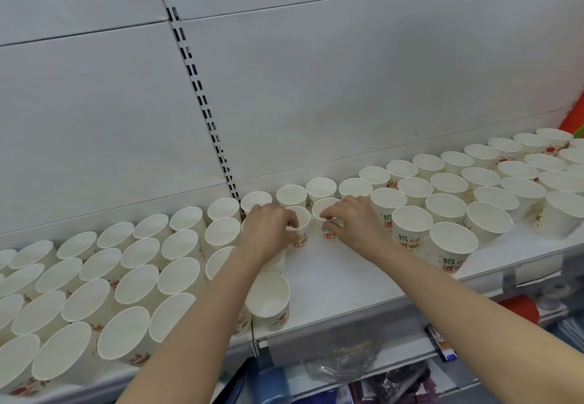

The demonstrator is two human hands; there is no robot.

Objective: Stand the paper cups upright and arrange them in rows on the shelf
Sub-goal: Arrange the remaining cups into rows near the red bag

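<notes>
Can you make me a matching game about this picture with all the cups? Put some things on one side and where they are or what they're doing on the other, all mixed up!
Things:
1. left hand
2. right hand
3. lone cup
4. red thing

Places or states:
A. stands alone near the shelf's front edge
B. pinches the rim of the cup with green and red print
C. lies below the shelf, at the right
D. holds the cup just left of the bare gap

Pairs: 1-D, 2-B, 3-A, 4-C

Both forearms (474,305) bare, no sleeves or jewellery.
</notes>
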